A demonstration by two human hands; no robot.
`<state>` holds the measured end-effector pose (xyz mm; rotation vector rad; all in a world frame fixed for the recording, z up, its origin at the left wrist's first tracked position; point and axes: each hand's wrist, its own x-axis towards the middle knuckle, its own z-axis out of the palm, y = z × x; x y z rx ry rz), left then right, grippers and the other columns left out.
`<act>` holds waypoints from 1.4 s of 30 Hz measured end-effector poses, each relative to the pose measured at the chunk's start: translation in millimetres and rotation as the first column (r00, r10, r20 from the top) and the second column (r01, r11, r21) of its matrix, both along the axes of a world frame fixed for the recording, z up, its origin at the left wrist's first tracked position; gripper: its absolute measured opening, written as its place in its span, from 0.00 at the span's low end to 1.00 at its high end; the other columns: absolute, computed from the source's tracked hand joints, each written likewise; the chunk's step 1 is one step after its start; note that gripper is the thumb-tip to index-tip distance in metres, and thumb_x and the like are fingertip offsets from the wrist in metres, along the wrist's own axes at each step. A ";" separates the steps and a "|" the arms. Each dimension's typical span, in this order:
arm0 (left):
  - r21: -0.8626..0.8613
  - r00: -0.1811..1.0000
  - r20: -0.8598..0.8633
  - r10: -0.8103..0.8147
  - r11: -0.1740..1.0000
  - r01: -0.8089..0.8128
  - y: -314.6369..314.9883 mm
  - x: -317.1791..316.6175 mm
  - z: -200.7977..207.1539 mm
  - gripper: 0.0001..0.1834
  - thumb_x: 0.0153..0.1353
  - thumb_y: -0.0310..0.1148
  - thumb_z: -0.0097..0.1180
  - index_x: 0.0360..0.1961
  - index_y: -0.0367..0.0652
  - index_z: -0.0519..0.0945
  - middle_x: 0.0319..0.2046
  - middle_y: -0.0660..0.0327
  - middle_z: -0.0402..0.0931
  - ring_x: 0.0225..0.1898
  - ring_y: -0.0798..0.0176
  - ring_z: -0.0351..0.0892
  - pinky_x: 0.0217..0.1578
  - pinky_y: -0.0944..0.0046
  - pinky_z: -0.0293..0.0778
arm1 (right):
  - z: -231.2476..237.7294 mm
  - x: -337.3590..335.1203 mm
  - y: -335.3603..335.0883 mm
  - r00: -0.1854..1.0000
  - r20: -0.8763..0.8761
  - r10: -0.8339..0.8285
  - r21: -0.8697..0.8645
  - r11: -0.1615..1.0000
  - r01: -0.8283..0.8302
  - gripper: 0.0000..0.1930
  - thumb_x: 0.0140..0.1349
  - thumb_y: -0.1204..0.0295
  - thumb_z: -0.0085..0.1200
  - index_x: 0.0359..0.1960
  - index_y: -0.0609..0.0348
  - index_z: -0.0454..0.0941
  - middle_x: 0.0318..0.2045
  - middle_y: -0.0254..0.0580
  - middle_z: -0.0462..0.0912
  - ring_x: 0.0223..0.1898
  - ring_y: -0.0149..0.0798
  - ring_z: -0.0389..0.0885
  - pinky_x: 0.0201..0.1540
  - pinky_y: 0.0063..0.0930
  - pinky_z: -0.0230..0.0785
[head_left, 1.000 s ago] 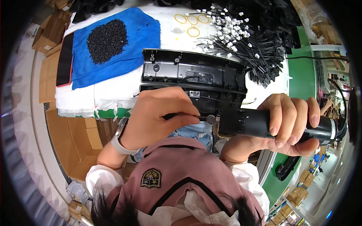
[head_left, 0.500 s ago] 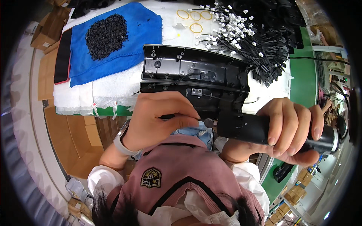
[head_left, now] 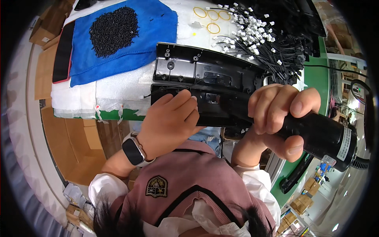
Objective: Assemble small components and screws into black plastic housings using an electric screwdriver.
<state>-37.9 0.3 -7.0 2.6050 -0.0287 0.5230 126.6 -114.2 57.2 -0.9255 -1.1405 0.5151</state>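
Note:
My right hand wraps round a thick black electric screwdriver, with a cable at its near-right end. The tool's front points left, over two long black plastic shells; its tip cannot be made out. The far shell lies with its hollow, bossed inside facing up. Closer to me, the near shell has a thin black wire along it. My left hand is at this shell's left part, fingers curled in and fingertips close to its inside. What those fingers hold, if anything, is hidden.
A heap of small black screws lies on a blue cloth at the far left. Yellow rubber bands lie beyond the shells. Black cables with white connectors are piled at the far right. A black curved part lies right of my arm.
My left hand has moved from the screwdriver's tip to the near shell, its fingers now curled there. My right hand has tilted the screwdriver, bringing its front over the shells.

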 end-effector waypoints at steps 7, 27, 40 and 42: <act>-0.030 1.000 -0.010 -0.006 1.000 0.006 0.9 0.2 -1.4 0.17 0.33 0.35 0.66 0.23 0.40 0.75 0.30 0.61 0.69 0.41 0.59 0.70 0.33 0.64 0.69 | 0.1 -1.1 4.7 0.999 -0.014 0.044 -0.017 0.999 -0.044 0.22 0.54 0.57 0.60 0.42 0.53 0.63 0.18 0.26 0.70 0.12 0.24 0.67 0.17 0.22 0.62; -0.067 0.999 -0.044 -0.016 0.998 0.013 2.0 -0.4 -0.7 0.11 0.42 0.38 0.62 0.19 0.43 0.76 0.28 0.65 0.68 0.41 0.63 0.69 0.33 0.66 0.70 | 8.3 -15.7 18.7 0.994 -0.101 0.042 -0.194 0.979 -0.061 0.17 0.52 0.72 0.63 0.39 0.57 0.67 0.23 0.37 0.73 0.18 0.31 0.68 0.20 0.25 0.61; 0.205 0.984 0.128 -0.122 0.974 0.094 -22.8 -10.7 -8.1 0.14 0.38 0.31 0.53 0.29 0.37 0.78 0.27 0.63 0.72 0.33 0.64 0.71 0.23 0.66 0.63 | 15.5 -6.1 -2.3 0.957 -0.130 0.260 0.090 0.964 -0.250 0.18 0.53 0.69 0.65 0.36 0.55 0.66 0.18 0.30 0.73 0.14 0.26 0.67 0.14 0.19 0.56; 0.217 0.982 0.138 -0.125 0.972 0.093 -31.0 -12.8 4.0 0.16 0.36 0.30 0.52 0.30 0.35 0.78 0.26 0.62 0.72 0.32 0.63 0.72 0.23 0.67 0.63 | 40.4 0.0 -31.7 0.899 -0.200 0.390 0.364 0.882 -0.301 0.18 0.50 0.74 0.67 0.36 0.59 0.66 0.16 0.36 0.75 0.10 0.27 0.69 0.08 0.17 0.58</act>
